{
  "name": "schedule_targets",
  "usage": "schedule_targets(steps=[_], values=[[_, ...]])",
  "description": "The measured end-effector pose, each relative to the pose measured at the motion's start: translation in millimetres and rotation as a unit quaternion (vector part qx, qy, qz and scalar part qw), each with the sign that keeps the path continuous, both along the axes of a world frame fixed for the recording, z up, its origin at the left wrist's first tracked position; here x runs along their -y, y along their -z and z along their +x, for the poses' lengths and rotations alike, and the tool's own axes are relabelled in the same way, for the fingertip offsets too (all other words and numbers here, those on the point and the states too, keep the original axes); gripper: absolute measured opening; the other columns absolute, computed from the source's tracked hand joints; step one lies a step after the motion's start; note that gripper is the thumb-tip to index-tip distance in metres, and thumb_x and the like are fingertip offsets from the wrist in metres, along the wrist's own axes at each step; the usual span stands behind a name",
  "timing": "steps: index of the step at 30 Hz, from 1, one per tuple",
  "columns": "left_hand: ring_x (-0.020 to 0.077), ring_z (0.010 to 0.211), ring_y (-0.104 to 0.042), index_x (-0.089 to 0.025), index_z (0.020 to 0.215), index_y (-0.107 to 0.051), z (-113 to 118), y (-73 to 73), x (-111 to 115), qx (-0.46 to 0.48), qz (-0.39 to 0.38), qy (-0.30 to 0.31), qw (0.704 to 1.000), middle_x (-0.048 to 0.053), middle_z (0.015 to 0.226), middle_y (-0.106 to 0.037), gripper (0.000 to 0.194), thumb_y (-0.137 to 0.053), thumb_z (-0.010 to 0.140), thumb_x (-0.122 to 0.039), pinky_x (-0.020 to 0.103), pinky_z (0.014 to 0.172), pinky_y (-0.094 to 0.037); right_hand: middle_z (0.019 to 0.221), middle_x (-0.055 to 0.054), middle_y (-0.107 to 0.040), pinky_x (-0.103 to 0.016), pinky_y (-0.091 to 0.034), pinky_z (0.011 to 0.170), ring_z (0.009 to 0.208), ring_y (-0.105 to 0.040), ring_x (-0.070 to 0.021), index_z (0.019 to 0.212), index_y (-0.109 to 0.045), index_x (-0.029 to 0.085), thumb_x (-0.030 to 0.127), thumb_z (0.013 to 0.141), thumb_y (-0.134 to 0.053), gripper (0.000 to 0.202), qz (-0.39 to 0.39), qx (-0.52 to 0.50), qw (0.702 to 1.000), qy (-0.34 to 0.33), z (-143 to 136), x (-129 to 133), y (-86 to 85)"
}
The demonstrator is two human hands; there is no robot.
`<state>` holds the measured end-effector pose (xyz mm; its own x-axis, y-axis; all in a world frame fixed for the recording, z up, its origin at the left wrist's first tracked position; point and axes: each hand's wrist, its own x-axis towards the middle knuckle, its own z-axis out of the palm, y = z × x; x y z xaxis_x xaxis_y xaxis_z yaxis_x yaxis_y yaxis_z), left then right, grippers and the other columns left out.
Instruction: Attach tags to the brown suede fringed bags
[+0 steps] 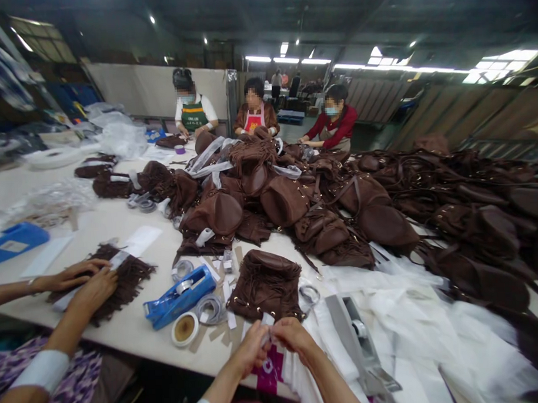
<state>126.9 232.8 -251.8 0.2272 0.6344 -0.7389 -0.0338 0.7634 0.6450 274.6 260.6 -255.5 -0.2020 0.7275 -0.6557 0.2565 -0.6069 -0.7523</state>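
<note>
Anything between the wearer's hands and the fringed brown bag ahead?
Nothing bulky visible. Only a small whitish strip at the fingertips lies between the left hand, right hand and the fringed brown bag. The blue tape dispenser and grey dispenser stand off to either side.

Brown fringed bag [266, 281] lying down, gold-eyeleted edge nearest; whitish strip [268, 319] pinched there.

Head-height view, forward and down
</note>
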Motion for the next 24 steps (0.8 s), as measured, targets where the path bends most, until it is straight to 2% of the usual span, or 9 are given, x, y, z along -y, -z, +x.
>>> schedule_targets(steps=[2,5,10,13,16,20,24], values=[[0.0038,0.036,-0.022,-0.023,0.113,-0.04,-1,-4.1,-5,-0.007,-0.004,-0.009,1.0,-0.012,0.055,-0.04,0.05,-0.041,0.083,-0.063,0.019,0.043,-0.011,0.035,0.01,-0.043,-0.021,-0.015,0.038,0.031,-0.027,-0.0043,0.051,-0.052,0.017,0.031,0.067,-0.073,0.029,-0.015,-0.025,0.999,0.016,8,7,-1.9],[0.0033,0.036,-0.021,-0.024,0.097,-0.042,-2,-9.7,-10,-0.015,-0.002,-0.014,1.0,-0.012,0.053,-0.039,0.039,-0.042,0.085,-0.061,0.019,0.043,-0.01,0.039,0.008,-0.048,-0.022,-0.014,0.04,0.035,-0.028,-0.0046,0.057,-0.053,0.018,0.035,0.059,-0.075,0.027,-0.01,-0.072,0.996,0.053,17,16,-8.6],[0.0034,0.035,-0.021,-0.024,0.091,-0.04,-2,-14.4,-8,-0.005,0.001,-0.01,1.0,-0.012,0.052,-0.04,0.034,-0.04,0.088,-0.058,0.019,0.043,-0.01,0.056,0.006,-0.051,-0.02,-0.029,0.05,0.049,-0.039,-0.0067,0.068,-0.052,0.019,0.052,0.063,-0.074,0.04,0.037,-0.189,0.977,0.091,11,20,-32.0],[0.0032,0.034,-0.019,-0.024,0.088,-0.041,0,-13.9,-6,0.004,-0.005,-0.01,1.0,-0.012,0.051,-0.039,0.042,-0.04,0.085,-0.066,0.019,0.042,-0.009,0.058,0.007,-0.049,-0.021,-0.032,0.054,0.053,-0.041,-0.0078,0.069,-0.049,0.02,0.057,0.063,-0.074,0.045,0.062,-0.224,0.968,0.092,3,17,-39.2],[0.0029,0.034,-0.019,-0.023,0.083,-0.044,3,-11.5,-6,0.006,-0.012,-0.019,1.0,-0.011,0.049,-0.038,0.058,-0.033,0.078,-0.079,0.019,0.041,-0.008,0.055,0.007,-0.05,-0.021,-0.028,0.051,0.049,-0.038,-0.0074,0.068,-0.052,0.019,0.055,0.062,-0.076,0.043,0.079,-0.213,0.971,0.08,-6,13,-33.3],[0.0026,0.033,-0.018,-0.02,0.07,-0.045,5,-7.2,-7,0.008,-0.032,-0.021,0.999,-0.008,0.048,-0.039,0.077,-0.011,0.069,-0.089,0.02,0.039,-0.007,0.05,0.007,-0.053,-0.022,-0.026,0.049,0.047,-0.038,-0.0073,0.064,-0.055,0.018,0.043,0.061,-0.077,0.034,0.098,-0.164,0.979,0.075,-17,7,-19.1],[0.0021,0.033,-0.019,-0.022,0.074,-0.042,4,-5.3,-4,0.004,-0.003,-0.023,1.0,-0.01,0.049,-0.039,0.068,-0.029,0.068,-0.088,0.018,0.04,-0.008,0.048,0.006,-0.055,-0.022,-0.03,0.051,0.048,-0.043,-0.0087,0.06,-0.054,0.018,0.036,0.059,-0.075,0.028,0.101,-0.125,0.984,0.08,-22,5,-11.3]])
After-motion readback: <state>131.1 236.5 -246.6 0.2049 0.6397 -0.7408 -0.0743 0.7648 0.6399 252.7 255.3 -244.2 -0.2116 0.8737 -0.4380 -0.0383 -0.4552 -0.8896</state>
